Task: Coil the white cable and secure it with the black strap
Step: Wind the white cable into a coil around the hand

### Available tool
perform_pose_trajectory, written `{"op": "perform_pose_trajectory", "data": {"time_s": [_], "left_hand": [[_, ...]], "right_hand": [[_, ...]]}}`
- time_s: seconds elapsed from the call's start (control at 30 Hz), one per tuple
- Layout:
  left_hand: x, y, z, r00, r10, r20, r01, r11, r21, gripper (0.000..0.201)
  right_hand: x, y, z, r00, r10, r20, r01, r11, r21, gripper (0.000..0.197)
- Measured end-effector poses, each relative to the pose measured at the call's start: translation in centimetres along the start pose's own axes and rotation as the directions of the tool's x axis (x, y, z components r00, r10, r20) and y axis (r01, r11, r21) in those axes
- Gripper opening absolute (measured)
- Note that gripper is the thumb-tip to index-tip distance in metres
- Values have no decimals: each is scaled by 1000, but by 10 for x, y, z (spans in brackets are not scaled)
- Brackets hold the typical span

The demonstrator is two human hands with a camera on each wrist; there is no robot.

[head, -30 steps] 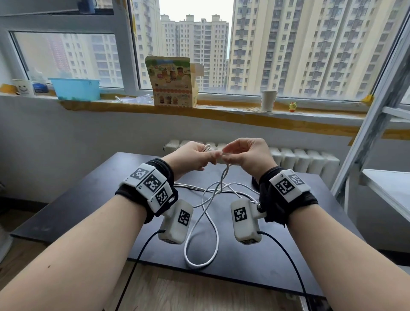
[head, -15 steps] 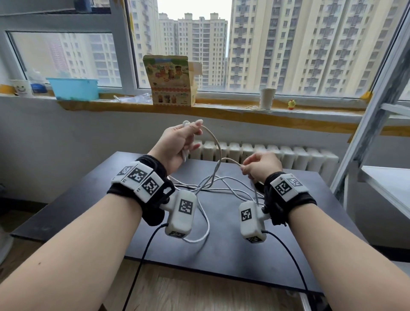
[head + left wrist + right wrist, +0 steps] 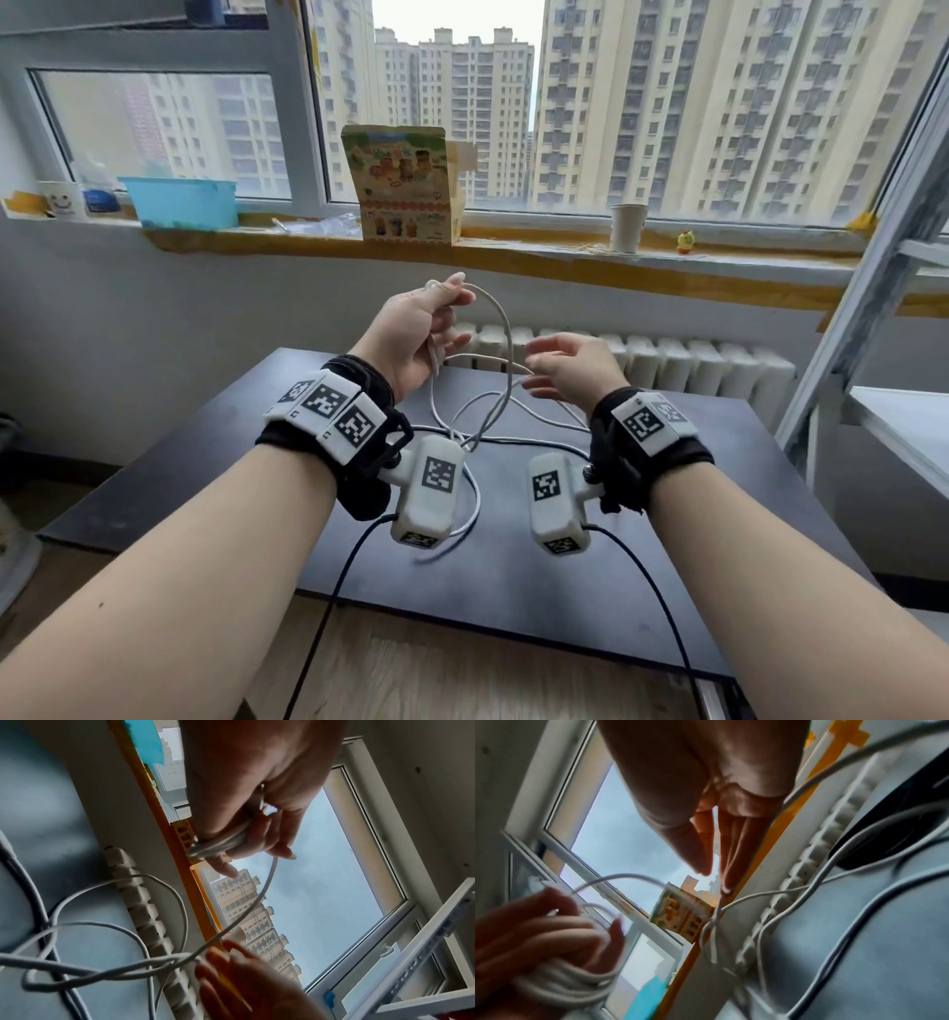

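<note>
My left hand is raised above the far side of the black table and grips a small bundle of turns of the white cable. From it one strand of the white cable arcs down to my right hand, which is lower and to the right. Its fingers are straight and spread, and the strand runs past their tips. The remaining cable lies in loose tangled loops on the table under both wrists. A dark object lies beside my right wrist; whether it is the black strap I cannot tell.
A white radiator runs behind the table. The window sill holds a blue tub, a printed carton and a paper cup. A metal frame and white shelf stand at the right.
My hands met at the centre, then parted. The left rose up and left with the cable, the right dropped and straightened its fingers. The slack loop at the table's front has drawn in.
</note>
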State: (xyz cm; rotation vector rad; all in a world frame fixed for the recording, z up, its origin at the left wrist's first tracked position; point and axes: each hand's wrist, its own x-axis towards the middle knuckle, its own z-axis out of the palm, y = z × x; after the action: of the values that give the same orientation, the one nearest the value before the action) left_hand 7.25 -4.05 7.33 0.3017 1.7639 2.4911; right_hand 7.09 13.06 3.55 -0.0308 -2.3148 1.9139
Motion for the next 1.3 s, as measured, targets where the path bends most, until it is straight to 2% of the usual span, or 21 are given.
{"op": "perform_pose_trajectory", "data": {"time_s": [0.1,0.17,0.27,0.33,0.43,0.5,0.57,0.7,0.83,0.87,0.97,1.07,1.2,1.3], "left_hand": [[0,-2,3,999,-8,51,7,1000,22,28],[-1,-3,2,998,-17,58,16,1000,16,29],[-3,-2,-1,995,-69,70,69,998,5,30],[-6,-3,-3,982,-140,129,141,990,2,34],[-9,-2,-3,915,-259,308,275,961,-11,47],[-11,0,-1,875,-278,395,322,946,-46,54],[-13,2,4,865,-258,431,322,943,-84,57],[-16,6,13,894,-178,412,300,919,-254,56],[-13,3,14,952,-97,291,198,919,-341,58],[-12,2,13,965,-83,250,168,924,-342,58],[-8,-1,14,992,-57,117,85,964,-253,56],[-5,-2,17,1000,-5,26,8,995,-97,50],[-1,-6,17,1000,25,6,-26,979,202,44],[1,-11,15,998,-2,56,-23,896,444,42]], "right_hand": [[-5,-7,13,981,20,194,-54,984,168,14],[-6,-3,15,974,17,226,-68,974,218,19],[-4,2,9,990,-7,143,-36,954,297,22],[-1,2,6,997,-9,80,-17,947,321,22],[6,0,3,1000,-11,-23,18,946,324,20],[9,1,5,997,-11,-76,33,954,297,17],[8,4,7,995,-18,-96,40,970,240,14],[-1,7,16,999,-48,5,47,991,123,15],[-14,7,25,982,-83,169,69,994,89,9],[-16,6,26,975,-78,208,60,994,93,14],[-22,7,28,950,-60,307,42,997,66,24],[-27,7,25,930,-39,366,31,999,27,23],[-29,2,16,924,-35,380,50,998,-30,20],[-27,-2,11,937,-54,345,71,997,-36,19]]}}
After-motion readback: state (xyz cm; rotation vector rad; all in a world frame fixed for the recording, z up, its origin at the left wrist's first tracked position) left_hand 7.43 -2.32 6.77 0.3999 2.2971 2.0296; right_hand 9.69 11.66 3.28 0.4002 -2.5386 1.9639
